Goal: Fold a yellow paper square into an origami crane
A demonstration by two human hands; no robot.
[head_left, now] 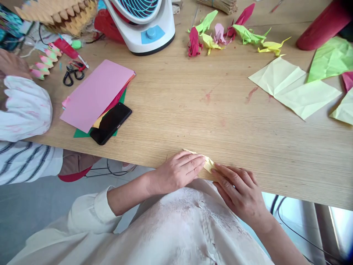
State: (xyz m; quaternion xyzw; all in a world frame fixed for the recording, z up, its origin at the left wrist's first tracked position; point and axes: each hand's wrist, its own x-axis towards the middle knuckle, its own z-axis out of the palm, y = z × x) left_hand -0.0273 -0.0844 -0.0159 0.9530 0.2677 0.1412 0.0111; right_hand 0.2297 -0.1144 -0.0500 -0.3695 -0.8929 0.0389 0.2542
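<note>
A small piece of pale yellow origami paper, folded into a narrow shape, lies at the table's front edge. My left hand covers its left part, fingers together and pressed down on it. At the paper's right end, the fingertips of my right hand hold it, with the thumb close under the index finger. Much of the folded paper is hidden beneath my left fingers, so its full shape cannot be made out.
Several folded paper figures stand at the back, beside a white fan. Creased yellow sheets lie right. Left are a stack of coloured paper, a black phone, scissors and another person's sleeve.
</note>
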